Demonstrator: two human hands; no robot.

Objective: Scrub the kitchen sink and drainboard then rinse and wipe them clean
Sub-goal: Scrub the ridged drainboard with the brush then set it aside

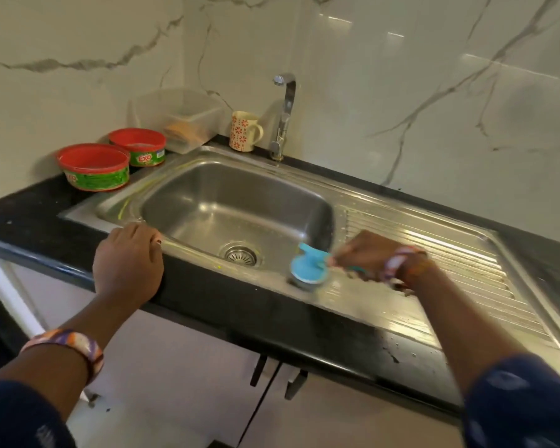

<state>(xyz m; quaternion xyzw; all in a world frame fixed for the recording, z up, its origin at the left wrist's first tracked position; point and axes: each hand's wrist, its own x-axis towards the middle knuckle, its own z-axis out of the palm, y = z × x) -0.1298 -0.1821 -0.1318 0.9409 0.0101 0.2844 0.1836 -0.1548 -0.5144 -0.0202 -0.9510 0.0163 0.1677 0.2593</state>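
A steel sink (188,184) with a round drain (239,254) is set in a black counter, and a ribbed drainboard (450,250) joins it on the right. My right hand (366,255) grips the handle of a blue scrubber (306,265), whose head presses on the sink's front rim beside the drainboard; the hand is blurred with motion. My left hand (128,258) rests with curled fingers over the counter's front edge at the sink's near-left corner. A thin yellow-green streak runs along the sink's left rim.
Two red-rimmed green tubs of dish soap (93,168) (138,146) stand at the back left. Behind them are a clear plastic box (178,116), a patterned mug (243,130) and the tap (283,114). Marble wall tiles rise behind the black counter (36,202).
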